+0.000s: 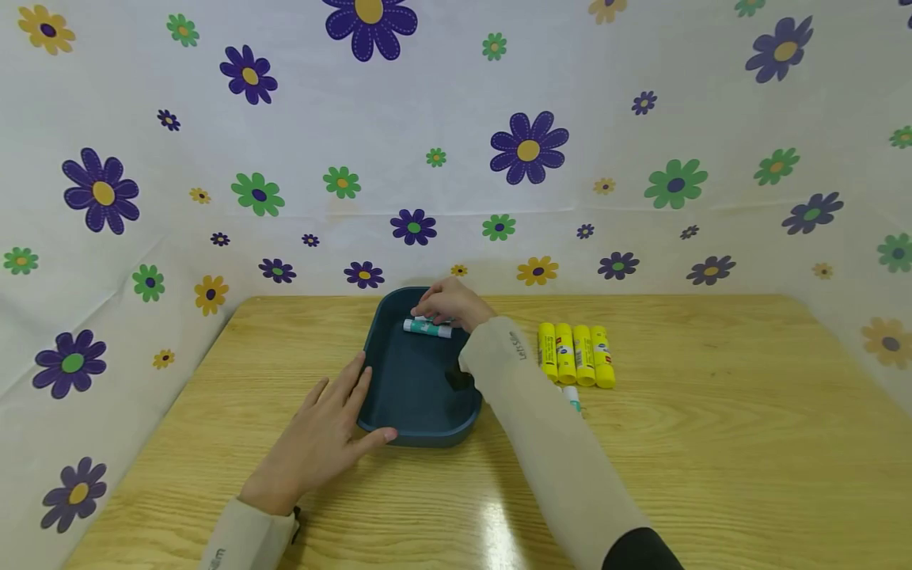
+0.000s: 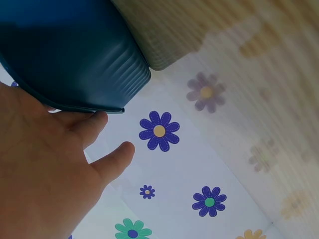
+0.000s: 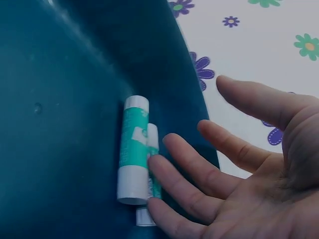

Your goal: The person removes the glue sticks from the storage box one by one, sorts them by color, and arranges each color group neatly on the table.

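A dark teal plastic basin (image 1: 416, 388) stands on the wooden table. Two white-and-green glue sticks lie side by side at its far end: the nearer glue stick (image 3: 133, 149) shows fully, while the farther glue stick (image 3: 153, 134) is partly behind it and my fingers. Over them is my right hand (image 1: 456, 303), its fingers loosely spread and the thumb apart. The fingertips are at the farther stick; whether they touch it I cannot tell. My left hand (image 1: 321, 439) rests with extended fingers against the basin's left rim, also seen in the left wrist view.
Right of the basin, several yellow glue sticks (image 1: 575, 355) lie in a row. Just below them a white-and-green glue stick (image 1: 572, 397) is partly hidden by my right sleeve. A flower-patterned cloth (image 1: 456, 119) hangs behind the table (image 1: 712, 443).
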Tool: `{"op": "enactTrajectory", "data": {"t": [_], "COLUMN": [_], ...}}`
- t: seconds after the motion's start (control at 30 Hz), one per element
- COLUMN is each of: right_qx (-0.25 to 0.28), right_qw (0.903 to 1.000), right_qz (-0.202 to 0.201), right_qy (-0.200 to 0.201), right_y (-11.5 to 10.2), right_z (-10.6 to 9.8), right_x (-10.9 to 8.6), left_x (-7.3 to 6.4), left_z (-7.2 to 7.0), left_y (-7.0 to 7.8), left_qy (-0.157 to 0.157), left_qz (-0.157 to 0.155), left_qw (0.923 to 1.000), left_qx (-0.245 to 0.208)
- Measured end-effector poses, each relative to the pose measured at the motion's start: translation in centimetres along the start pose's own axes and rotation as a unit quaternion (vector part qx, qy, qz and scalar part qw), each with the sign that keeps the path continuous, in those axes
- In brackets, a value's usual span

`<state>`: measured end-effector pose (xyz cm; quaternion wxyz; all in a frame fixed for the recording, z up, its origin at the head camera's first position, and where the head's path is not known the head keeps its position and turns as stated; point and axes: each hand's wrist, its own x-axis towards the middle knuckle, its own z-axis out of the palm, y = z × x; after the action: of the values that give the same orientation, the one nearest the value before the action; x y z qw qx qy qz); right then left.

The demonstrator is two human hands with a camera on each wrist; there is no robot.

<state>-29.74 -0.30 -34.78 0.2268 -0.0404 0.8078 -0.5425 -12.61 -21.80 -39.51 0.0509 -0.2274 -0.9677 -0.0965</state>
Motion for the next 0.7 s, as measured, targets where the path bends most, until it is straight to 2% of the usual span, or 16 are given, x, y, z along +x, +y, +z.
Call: {"op": "enactTrajectory", "data": {"t": [0.13, 0.37, 0.53, 0.7], "right_qx": [-0.031, -0.083, -0.133, -0.174], "right_qw": [0.9994, 0.9965, 0.9911, 0.9844], "right_qz": [-0.012, 0.010, 0.008, -0.001], "right_qy": [0.003, -0.010, -0.010, -0.024], "right_y": [0.5, 1.5, 2.0, 1.8], "right_z": [0.3, 1.0, 1.9, 2.7], "right_x": [0.3, 0.9, 1.4, 1.0], "left_x": [0.0, 0.1, 0.1, 0.1], "left_z": [0.0, 0.1, 0.2, 0.2], "left_y": [0.0, -0.1, -0.2, -0.2], "left_qy": [-0.004, -0.005, -0.007, -0.009], "left_qz": [-0.003, -0.004, -0.006, -0.009], "left_qw": [1.0000, 1.0000, 1.0000, 0.9999], "left_qx": [-0.001, 0.005, 0.003, -0.002]}}
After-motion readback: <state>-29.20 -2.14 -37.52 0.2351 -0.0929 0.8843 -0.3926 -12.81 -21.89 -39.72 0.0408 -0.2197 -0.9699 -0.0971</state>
